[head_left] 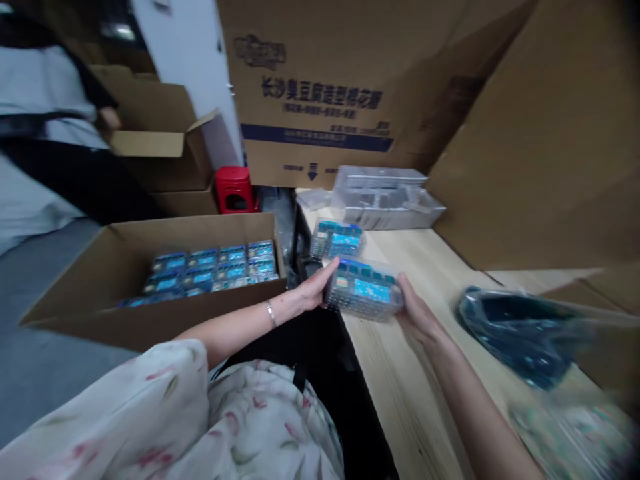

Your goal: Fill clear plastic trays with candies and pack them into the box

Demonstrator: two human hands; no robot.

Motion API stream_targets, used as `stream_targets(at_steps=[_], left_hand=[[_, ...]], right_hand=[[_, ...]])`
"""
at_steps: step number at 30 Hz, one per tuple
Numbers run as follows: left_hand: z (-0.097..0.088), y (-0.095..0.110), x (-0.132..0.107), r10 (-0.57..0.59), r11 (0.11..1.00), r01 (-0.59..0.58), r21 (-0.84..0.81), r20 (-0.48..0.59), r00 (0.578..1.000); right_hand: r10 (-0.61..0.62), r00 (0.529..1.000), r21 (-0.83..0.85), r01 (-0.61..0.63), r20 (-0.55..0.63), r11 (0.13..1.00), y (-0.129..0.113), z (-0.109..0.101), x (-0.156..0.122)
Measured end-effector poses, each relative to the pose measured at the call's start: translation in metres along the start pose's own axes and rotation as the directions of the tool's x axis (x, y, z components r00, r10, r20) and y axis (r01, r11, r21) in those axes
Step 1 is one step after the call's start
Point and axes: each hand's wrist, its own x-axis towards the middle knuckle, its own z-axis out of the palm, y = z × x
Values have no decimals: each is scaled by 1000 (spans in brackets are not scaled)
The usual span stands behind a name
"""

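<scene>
Between my two hands is a clear plastic box (367,293) with a blue label and dark green pieces along its top. My left hand (319,288) grips its left end, and my right hand (416,310) presses against its right end. It is held over the table's near edge, slightly blurred. Just behind it, a similar clear box (338,239) rests on the wooden table (385,380). To my left stands an open cardboard carton (165,327) holding several such boxes (203,270) in stacked rows.
Clear plastic trays (383,197) lie at the table's back, before a large printed cardboard carton (320,80). At the right are a dark plastic-wrapped bundle (520,330) and blurred packets (575,433). A red stool (235,189) and a person (50,100) are beyond the open carton.
</scene>
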Motion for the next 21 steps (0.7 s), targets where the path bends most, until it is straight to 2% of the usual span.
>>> stream_targets(at_steps=[6,9,13,16,19,21], left_hand=[[8,-11,10,118,981,-117,-154,-5,993],[11,-15,14,123,979,-123,-160,-15,992],[12,-14,17,124,982,-129,-136,-43,991],[12,-11,16,142,983,-145,-110,-34,989],[9,-10,10,207,975,-208,-78,-31,978],[6,-10,4,276,960,-277,-45,-22,961]], right_hand=[[-25,993,1,25,-118,1000,3,7,3],[-40,987,33,45,-154,998,2,10,-1],[-59,984,16,62,-166,998,1,7,0],[6,987,-19,-9,-162,1000,2,2,5],[71,989,2,-71,-129,997,4,-2,10],[54,992,5,-54,-113,999,5,-3,10]])
